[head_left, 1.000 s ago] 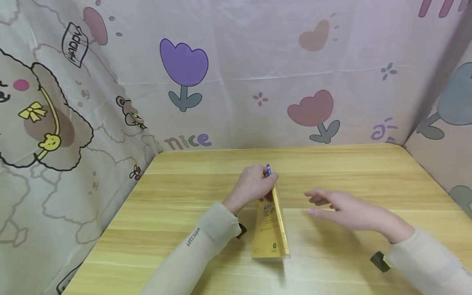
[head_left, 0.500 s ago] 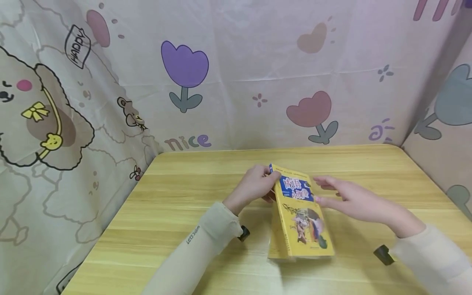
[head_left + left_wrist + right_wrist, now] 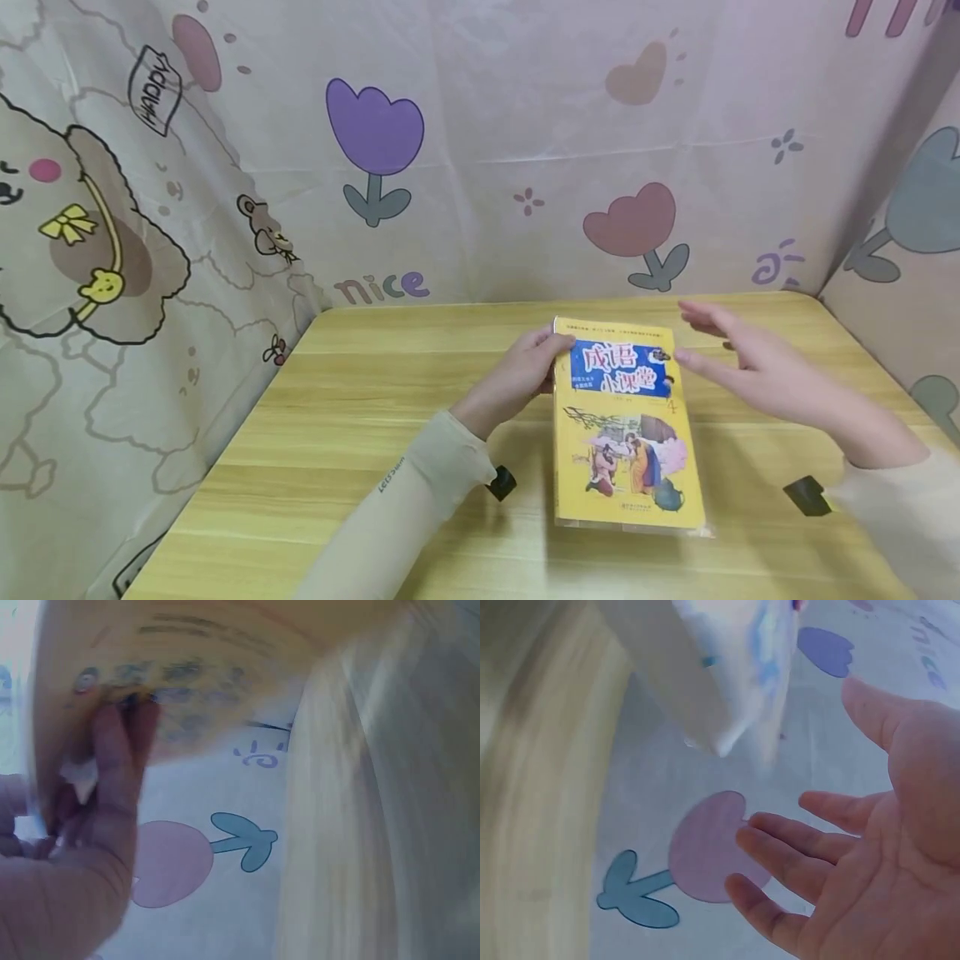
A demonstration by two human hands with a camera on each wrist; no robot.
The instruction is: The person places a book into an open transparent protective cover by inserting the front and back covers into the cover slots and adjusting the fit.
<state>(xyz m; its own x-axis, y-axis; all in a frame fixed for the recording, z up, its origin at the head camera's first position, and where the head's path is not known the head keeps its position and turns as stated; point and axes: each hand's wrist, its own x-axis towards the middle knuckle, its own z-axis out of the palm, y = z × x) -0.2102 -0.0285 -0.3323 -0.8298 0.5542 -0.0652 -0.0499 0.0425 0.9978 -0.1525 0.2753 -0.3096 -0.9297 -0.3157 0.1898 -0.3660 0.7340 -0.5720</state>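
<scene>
A yellow book point(image 3: 626, 433) with a blue title panel and a drawing of figures on its cover faces up in the head view, tilted above the table. My left hand point(image 3: 522, 375) grips its upper left edge, thumb on the front and fingers behind. From beneath, the left wrist view shows the blurred back of the book point(image 3: 187, 682) and my left hand point(image 3: 82, 847) pinching it. My right hand point(image 3: 772, 375) hovers off the book's upper right edge with fingers spread. In the right wrist view my right hand point(image 3: 870, 847) holds nothing, and the book point(image 3: 727, 667) is blurred beside it.
A wooden table point(image 3: 375, 433) lies under both hands. Behind it and at the sides hangs a pale curtain point(image 3: 480, 125) printed with tulips, hearts and cartoon animals. A dark wrist device point(image 3: 808, 496) sits by the right sleeve, another point(image 3: 501, 482) by the left.
The book has turned from edge-on to showing its front cover, still in my left hand. My right hand came close to its right edge, then moved away to the right and up.
</scene>
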